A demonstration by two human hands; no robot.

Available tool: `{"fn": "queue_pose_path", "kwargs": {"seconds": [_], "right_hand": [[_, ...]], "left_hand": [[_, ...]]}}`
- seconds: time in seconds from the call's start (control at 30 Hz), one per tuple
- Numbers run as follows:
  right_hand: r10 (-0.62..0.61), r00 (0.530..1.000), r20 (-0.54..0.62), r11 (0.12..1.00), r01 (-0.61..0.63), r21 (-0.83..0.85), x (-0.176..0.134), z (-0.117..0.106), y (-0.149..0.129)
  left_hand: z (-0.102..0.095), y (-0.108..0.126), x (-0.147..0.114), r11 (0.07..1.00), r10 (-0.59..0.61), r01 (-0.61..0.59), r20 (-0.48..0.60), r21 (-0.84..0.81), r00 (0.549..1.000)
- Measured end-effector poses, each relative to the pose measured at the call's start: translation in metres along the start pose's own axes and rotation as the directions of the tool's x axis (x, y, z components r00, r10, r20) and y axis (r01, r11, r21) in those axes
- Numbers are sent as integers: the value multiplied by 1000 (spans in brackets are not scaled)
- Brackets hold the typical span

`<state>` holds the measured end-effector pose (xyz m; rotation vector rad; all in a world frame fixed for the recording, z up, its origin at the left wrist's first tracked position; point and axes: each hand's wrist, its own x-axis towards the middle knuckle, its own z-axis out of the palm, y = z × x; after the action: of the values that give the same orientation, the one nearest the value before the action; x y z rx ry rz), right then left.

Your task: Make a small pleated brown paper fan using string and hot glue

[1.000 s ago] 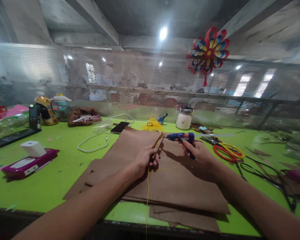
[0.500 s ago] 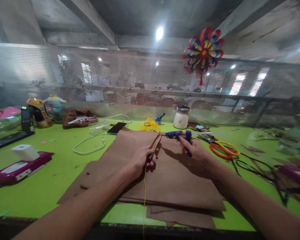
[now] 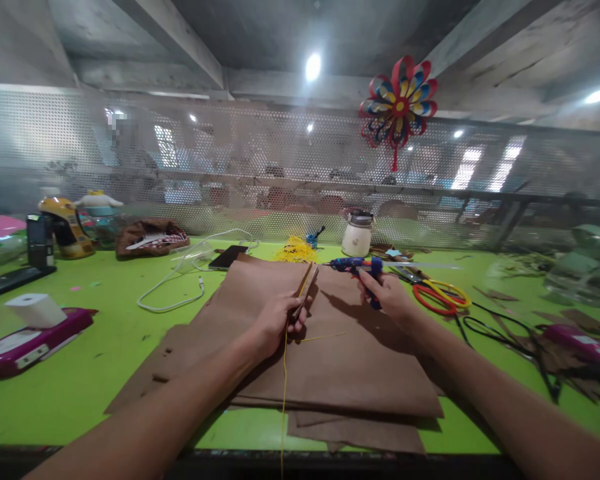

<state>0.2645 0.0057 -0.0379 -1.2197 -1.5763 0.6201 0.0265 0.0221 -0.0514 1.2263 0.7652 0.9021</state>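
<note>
Holding brn strip (image 3: 308, 283), L hand (image 3: 278, 321); glue gun (image 3: 350, 265), R hand (image 3: 389, 297).

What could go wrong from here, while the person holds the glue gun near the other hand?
The glue gun in the right hand points toward the brown strip in the left hand; glue, if hot, might reach that hand. Drips could mark the brown sheets below. The yellow string runs past the table edge, so it may snag.

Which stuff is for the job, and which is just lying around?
For the job: glue gun in the right hand; brown strip and yellow string in the left hand; brown paper underneath.

Probably just lying around: phone, white cable, white jar.
</note>
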Motion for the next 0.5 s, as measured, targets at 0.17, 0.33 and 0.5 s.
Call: {"fn": "queue_pose_path", "kwargs": {"seconds": [0.17, 0.33, 0.5], "right_hand": [[-5, 995, 104, 987, -12, 160, -8, 7, -6], [60, 974, 219, 980, -99, 173, -15, 19, -7], [103, 962, 255, 942, -176, 286, -17, 23, -6]], "left_hand": [[1, 1, -2, 1000, -9, 9, -14, -21, 1000], [1, 0, -2, 1000, 11, -11, -22, -5, 1000], [0, -1, 0, 1000, 3, -3, -20, 4, 1000]]}}
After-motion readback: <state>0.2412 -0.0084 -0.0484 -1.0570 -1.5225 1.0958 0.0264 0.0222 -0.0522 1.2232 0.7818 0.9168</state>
